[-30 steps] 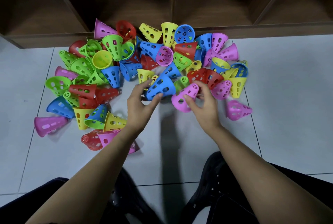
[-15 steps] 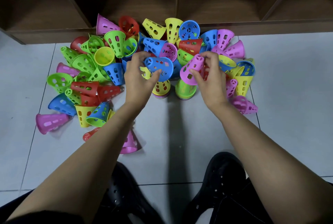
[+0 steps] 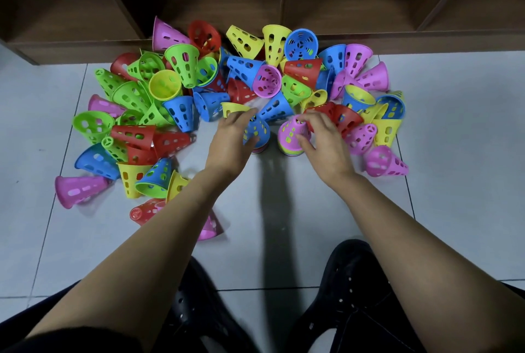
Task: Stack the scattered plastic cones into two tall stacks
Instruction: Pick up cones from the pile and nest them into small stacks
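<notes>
Left grip (image 3: pixel 230 139) and right grip (image 3: pixel 324 141) curled, side by side

blue-topped stack (image 3: pixel 258 131) and pink-topped stack (image 3: pixel 289 134) upright side by side, loose perforated cones (image 3: pixel 181 68) heaped behind

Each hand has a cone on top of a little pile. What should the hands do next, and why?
Probably let go of both. The left hand grips a blue cone on the left stack, and the right hand grips a pink cone on the right stack. Both look seated upright, so holding on adds nothing. Plenty of loose cones lie around them.
</notes>
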